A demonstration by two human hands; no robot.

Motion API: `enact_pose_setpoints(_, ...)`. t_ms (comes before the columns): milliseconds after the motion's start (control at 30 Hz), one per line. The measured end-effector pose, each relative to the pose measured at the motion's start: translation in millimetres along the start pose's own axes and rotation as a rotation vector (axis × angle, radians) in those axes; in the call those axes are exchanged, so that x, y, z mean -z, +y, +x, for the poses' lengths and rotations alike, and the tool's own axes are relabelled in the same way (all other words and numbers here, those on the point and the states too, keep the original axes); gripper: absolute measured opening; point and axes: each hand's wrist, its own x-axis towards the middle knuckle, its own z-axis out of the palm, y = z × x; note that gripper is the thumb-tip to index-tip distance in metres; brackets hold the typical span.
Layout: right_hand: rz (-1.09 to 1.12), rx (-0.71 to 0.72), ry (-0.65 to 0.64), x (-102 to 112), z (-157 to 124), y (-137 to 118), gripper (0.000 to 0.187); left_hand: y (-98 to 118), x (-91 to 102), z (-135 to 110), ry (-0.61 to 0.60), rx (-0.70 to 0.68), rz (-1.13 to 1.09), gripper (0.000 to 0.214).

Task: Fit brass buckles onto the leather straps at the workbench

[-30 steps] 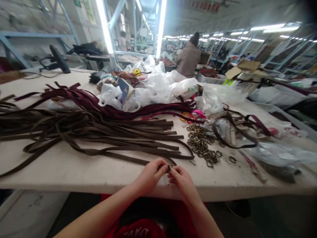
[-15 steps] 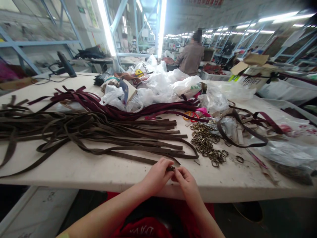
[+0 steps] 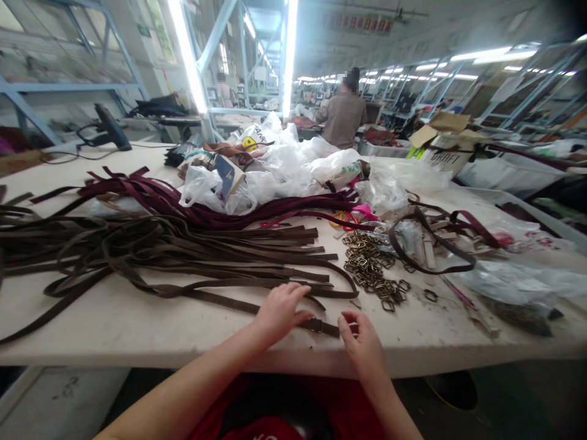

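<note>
Leather strap, one buckle; left hand open on it; right hand beside, grip narrow, empty.

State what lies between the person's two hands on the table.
In the head view, a dark brown leather strap with a metal buckle lies between the left hand and the right hand.

top: red | lettering: white, on top | forearms, left hand, right hand: bare
</note>
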Motion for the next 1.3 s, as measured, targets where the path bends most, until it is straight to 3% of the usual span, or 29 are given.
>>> enact_pose_setpoints(100,-0.002,0.011,0.029,4,4,1,0.030,-15,21.9,18,0.042,0.080,0.263,0.022)
enact_pose_setpoints(200,-0.070,0.034,0.052,13,13,7,0.026,-22,26.8,25,0.011,0.017,0.354,0.009)
enact_pose_setpoints(333,-0.310,0.027,0.207,45,41,26,0.022,-7,6.3,15,-0.051,-0.103,0.157,0.009)
enact_pose_setpoints(500,-0.639,-0.021,0.245,77,70,46,0.019,22,-21.9,5,-0.219,0.002,0.012,0.003)
enact_pose_setpoints(700,-0.646,-0.018,0.166,77,70,55,0.014,22,-18.3,3,-0.181,0.066,-0.192,0.014)
enact_pose_setpoints(867,-0.614,-0.103,0.185,77,74,54,0.026,23,-11.8,2,-0.172,0.060,-0.341,0.018)
enact_pose_setpoints(967,-0.610,-0.115,0.117,77,80,52,0.015,26,-9.9,2,-0.163,0.070,-0.337,0.018)
enact_pose_setpoints(1067,-0.435,-0.076,0.128,74,78,46,0.010,26,-5.7,0,-0.154,0.102,-0.352,0.020)
enact_pose_setpoints(1133,-0.133,-0.078,0.098,66,69,36,0.014,26,-2.5,-1,-0.152,0.127,-0.412,0.019)
enact_pose_setpoints(1300,0.786,-0.342,-0.219,29,29,-8,0.028,21,-2.7,2,-0.055,0.220,-0.576,0.020)
